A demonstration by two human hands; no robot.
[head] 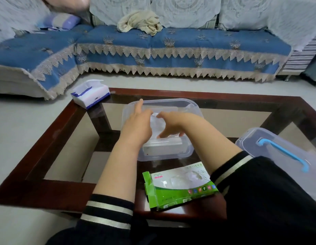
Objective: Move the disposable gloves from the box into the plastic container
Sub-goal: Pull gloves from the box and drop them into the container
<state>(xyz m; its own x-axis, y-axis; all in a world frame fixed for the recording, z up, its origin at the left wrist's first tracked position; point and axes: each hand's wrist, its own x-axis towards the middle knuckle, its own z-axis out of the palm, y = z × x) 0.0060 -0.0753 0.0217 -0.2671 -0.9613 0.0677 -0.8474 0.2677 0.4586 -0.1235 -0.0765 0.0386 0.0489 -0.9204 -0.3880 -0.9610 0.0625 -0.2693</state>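
I have both hands down inside the plastic container [192,110], working a clump of clear disposable gloves [156,124] that sits between them, above a white block lying at the near wall. My left hand [137,121] lies with fingers straight, forefinger reaching toward the far rim; my right hand [168,124] curls its fingers onto the film, though how firmly I cannot tell. The risk, I judge, is thin film clinging to my fingers and riding back out when I lift, or snagging the rim. The green box [178,188] lies just behind my wrists, the lid [277,156] off to the right of my right arm, so straight up is my freest exit.
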